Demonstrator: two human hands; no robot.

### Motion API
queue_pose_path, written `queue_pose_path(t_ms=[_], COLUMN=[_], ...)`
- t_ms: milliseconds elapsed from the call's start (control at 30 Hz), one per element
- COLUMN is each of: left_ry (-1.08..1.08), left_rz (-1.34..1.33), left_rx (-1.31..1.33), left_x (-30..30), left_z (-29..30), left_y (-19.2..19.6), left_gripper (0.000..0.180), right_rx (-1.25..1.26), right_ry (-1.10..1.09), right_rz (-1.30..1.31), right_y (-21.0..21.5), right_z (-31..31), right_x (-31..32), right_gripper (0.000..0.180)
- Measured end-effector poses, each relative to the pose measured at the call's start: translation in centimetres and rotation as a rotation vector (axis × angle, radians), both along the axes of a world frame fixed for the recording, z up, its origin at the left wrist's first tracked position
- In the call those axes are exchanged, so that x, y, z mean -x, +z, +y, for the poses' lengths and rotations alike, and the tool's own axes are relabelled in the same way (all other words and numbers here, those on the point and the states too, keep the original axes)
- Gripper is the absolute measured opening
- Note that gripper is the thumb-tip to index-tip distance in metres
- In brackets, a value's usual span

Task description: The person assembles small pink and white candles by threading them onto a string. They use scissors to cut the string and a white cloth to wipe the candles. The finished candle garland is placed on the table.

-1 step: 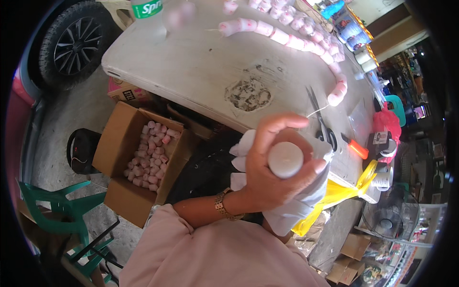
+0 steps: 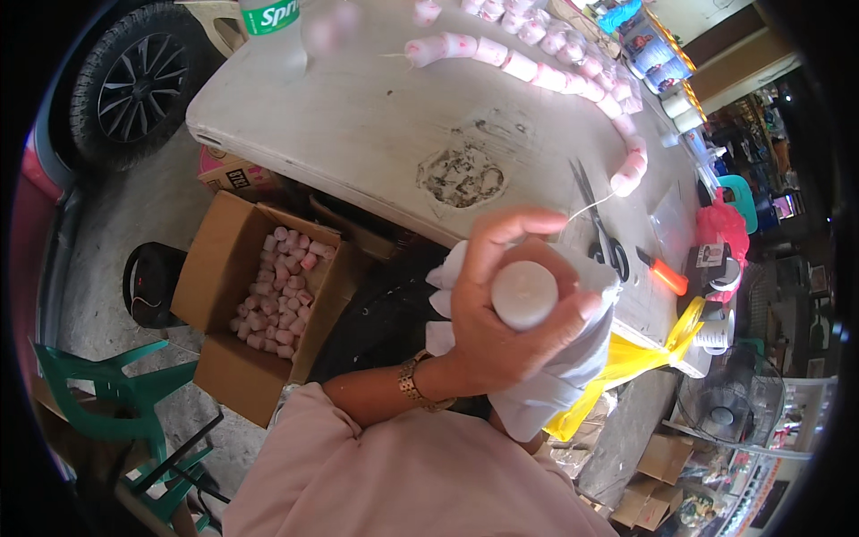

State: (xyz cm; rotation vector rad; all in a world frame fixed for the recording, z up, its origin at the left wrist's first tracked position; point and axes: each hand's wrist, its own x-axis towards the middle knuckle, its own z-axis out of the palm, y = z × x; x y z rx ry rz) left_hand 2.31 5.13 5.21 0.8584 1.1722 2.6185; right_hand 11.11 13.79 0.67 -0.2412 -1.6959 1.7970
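Note:
My left hand point(image 2: 501, 331), wearing a gold watch, curls its fingers and thumb round a white cylinder point(image 2: 525, 295), whose round end faces up. A thin white string point(image 2: 588, 208) runs from my left fingertips to a curved row of pink-and-white cylinders point(image 2: 546, 78) on the table. Little of my right arm point(image 2: 526, 440) shows, below a light grey cloth point(image 2: 555, 394); its fingers are hidden behind my left hand and the cloth. Black-handled scissors point(image 2: 595, 219) lie open just beyond my left hand, beside an orange-handled cutter point(image 2: 667, 276).
The white table point(image 2: 358, 134) has a dark worn patch. At its left, a cardboard box point(image 2: 215, 268) holds many pink-and-white cylinders. Bagged cylinders point(image 2: 555, 40) and a green-labelled bottle point(image 2: 271, 18) stand at the back. A yellow bag point(image 2: 617, 367) hangs at the right edge; a green chair point(image 2: 107, 394) stands lower left.
My left hand and the white cylinder have shifted slightly left and up, much as the whole view has. The grip stays the same.

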Motion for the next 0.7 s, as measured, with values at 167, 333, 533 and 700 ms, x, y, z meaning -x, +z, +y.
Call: queue_pose_path(t_ms=[167, 333, 533, 700], left_ry=[0.044, 0.067, 0.047, 0.064], left_rz=[0.026, 0.092, 0.27, 0.262], left_rx=[-0.176, -0.154, -0.012, 0.006], left_x=[1.2, 1.9, 1.5, 1.7], left_z=[0.3, 0.5, 0.0, 0.3], left_y=[-0.6, -1.1, -1.6, -1.7], left_gripper=[0.054, 0.042, 0.037, 0.04], right_rx=[0.001, 0.0, 0.017, 0.024], right_ry=[-0.001, -0.003, -0.003, 0.002], right_rz=[-0.005, -0.012, -0.019, -0.008], right_y=[0.2, 0.2, 0.6, 0.6], right_z=[0.0, -0.1, 0.2, 0.0], right_x=[0.1, 0.1, 0.2, 0.3], right_gripper=[0.025, 0.026, 0.027, 0.028])
